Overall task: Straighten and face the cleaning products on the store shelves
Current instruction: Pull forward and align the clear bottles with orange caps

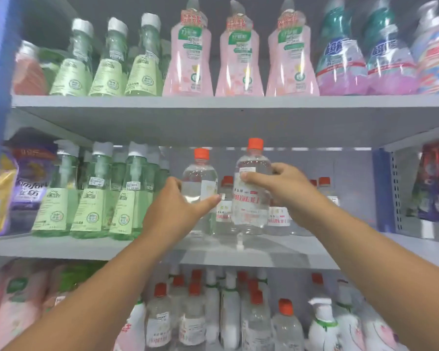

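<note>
My right grip clasps a clear orange-capped bottle, upright, its base just above the middle shelf. My left grip wraps a second clear bottle just left of it, with green bottles further left.

Grey shelves (bottles aboard)
</note>
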The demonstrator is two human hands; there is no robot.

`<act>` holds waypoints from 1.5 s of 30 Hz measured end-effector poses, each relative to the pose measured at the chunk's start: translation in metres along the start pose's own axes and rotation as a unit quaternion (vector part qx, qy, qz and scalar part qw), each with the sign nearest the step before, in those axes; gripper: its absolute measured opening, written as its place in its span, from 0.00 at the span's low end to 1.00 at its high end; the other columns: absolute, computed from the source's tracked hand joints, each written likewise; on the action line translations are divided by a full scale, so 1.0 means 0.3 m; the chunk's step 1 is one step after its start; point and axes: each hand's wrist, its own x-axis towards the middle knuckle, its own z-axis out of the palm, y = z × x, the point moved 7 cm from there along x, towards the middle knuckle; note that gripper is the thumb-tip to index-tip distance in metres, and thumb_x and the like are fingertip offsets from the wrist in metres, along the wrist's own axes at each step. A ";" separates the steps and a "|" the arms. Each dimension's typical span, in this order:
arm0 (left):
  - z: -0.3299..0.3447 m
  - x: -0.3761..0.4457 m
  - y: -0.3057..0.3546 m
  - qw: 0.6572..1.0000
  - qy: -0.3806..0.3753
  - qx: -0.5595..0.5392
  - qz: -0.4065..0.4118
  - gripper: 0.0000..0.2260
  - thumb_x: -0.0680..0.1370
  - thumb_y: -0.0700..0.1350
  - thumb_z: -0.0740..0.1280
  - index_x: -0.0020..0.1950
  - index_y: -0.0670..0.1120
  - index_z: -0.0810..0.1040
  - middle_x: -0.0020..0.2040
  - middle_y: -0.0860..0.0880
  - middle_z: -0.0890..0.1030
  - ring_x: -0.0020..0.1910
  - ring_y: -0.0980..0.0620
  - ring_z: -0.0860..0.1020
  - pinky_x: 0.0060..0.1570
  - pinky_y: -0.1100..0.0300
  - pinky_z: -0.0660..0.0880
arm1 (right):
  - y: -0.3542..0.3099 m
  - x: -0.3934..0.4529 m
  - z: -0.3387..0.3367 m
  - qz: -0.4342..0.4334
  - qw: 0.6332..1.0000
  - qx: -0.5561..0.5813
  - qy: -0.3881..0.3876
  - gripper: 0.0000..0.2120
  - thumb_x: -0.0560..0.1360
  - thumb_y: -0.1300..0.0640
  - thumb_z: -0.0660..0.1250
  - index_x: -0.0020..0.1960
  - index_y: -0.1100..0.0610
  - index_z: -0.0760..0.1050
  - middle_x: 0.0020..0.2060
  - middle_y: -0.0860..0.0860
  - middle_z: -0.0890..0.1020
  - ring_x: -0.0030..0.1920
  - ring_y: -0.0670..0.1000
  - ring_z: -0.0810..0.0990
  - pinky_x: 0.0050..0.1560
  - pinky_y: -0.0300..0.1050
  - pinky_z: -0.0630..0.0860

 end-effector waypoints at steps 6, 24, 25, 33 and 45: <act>0.149 0.105 -0.087 0.996 -0.061 0.038 -0.047 0.41 0.62 0.75 0.74 0.61 0.48 0.69 0.50 0.52 0.79 0.44 0.51 0.80 0.33 0.56 0.70 | 0.184 0.130 0.089 0.038 0.998 -0.045 -0.006 0.14 0.70 0.51 0.81 0.48 0.49 0.77 0.37 0.39 0.86 0.32 0.36 0.84 0.27 0.32 0.76; 0.334 0.295 -0.194 0.979 -0.204 0.006 0.002 0.35 0.63 0.69 0.79 0.58 0.52 0.67 0.47 0.59 0.75 0.43 0.60 0.75 0.33 0.61 0.70 | 0.331 0.284 0.183 0.059 0.979 -0.185 -0.067 0.12 0.73 0.42 0.78 0.52 0.43 0.80 0.41 0.40 0.87 0.36 0.39 0.86 0.30 0.34 0.79; 0.334 0.299 -0.184 0.976 -0.219 0.007 0.011 0.31 0.64 0.69 0.79 0.54 0.54 0.69 0.46 0.59 0.76 0.40 0.61 0.77 0.31 0.61 0.72 | 0.321 0.287 0.183 0.062 0.971 -0.215 -0.081 0.11 0.73 0.41 0.76 0.52 0.43 0.80 0.43 0.41 0.87 0.38 0.41 0.86 0.32 0.35 0.81; 0.220 0.397 -0.129 0.982 -0.127 -0.142 0.011 0.33 0.66 0.73 0.73 0.59 0.51 0.75 0.52 0.56 0.78 0.48 0.55 0.81 0.41 0.55 0.83 | 0.136 0.389 0.108 0.060 0.946 -0.316 -0.036 0.34 0.73 0.26 0.65 0.59 0.56 0.81 0.51 0.54 0.86 0.46 0.53 0.86 0.46 0.48 0.80; 0.275 0.388 -0.183 0.962 -0.170 -0.214 0.023 0.20 0.69 0.64 0.77 0.57 0.58 0.84 0.51 0.61 0.87 0.53 0.59 0.85 0.61 0.50 0.80 | 0.262 0.435 0.154 -0.015 0.991 -0.131 0.027 0.15 0.78 0.40 0.71 0.58 0.48 0.82 0.43 0.37 0.82 0.46 0.41 0.79 0.40 0.40 0.72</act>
